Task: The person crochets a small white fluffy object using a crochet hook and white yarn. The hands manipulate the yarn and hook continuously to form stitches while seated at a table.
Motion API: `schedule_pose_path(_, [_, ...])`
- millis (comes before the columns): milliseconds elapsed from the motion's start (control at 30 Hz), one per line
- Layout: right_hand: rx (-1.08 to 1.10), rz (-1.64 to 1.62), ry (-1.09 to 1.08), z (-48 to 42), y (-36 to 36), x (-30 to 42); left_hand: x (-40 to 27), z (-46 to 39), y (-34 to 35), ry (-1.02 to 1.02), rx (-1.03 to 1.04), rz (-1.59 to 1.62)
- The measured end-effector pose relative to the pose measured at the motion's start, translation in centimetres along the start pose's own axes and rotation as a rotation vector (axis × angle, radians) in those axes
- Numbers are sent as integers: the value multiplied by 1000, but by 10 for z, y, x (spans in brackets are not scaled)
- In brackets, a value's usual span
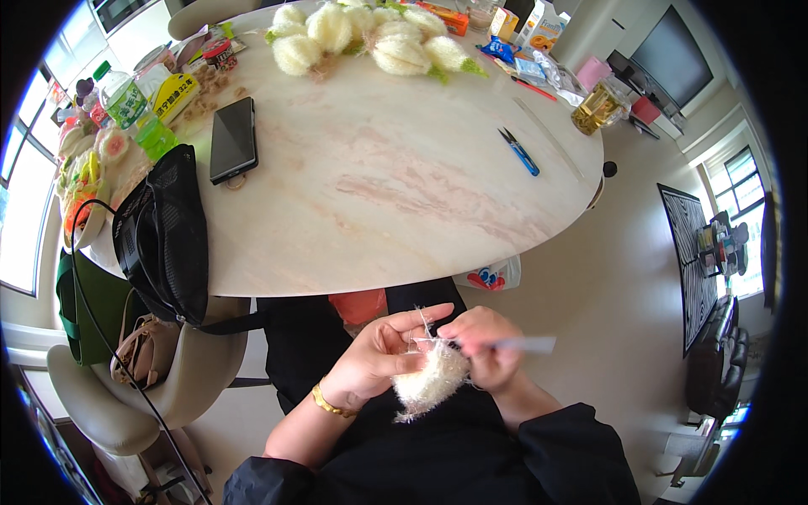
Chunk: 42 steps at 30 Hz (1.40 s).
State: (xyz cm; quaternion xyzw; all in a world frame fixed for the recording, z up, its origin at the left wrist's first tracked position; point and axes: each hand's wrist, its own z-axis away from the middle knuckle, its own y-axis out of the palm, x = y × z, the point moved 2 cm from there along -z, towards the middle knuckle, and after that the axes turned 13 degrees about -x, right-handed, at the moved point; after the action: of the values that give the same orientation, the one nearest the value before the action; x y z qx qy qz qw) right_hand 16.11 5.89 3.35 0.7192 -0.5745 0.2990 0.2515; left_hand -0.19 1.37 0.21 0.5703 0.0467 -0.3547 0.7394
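Observation:
Over my lap, my left hand pinches a fuzzy cream crocheted piece between thumb and fingers. A strand of cream yarn runs up over its raised index finger. My right hand grips a crochet hook with a pale, motion-blurred handle. The hook's tip meets the top edge of the piece, partly covered by my fingers. At the table's far side lie several finished-looking fuzzy cream pieces with green ends. Blue-handled thread snips rest on the marble tabletop, right of its middle.
A black phone and a black mesh bag occupy the left side, near a green-capped bottle. On the right stand a glass cup of tea and snack packets. A black cable hangs at left beside a chair.

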Motion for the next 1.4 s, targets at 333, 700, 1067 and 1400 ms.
schedule_pose_path(333, [2, 231, 148, 2, 2, 2, 2, 3, 6, 320, -159, -339])
schedule_pose_path(700, [-74, -399, 705, 12, -1, -14, 2, -6, -7, 292, -120, -323])
schedule_pose_path(1067, [224, 81, 58, -4, -8, 2, -1, -3, -9, 216, -146, -151])
schedule_pose_path(1400, [233, 506, -370, 7, 12, 2, 14, -8, -2, 219, -169, 30])
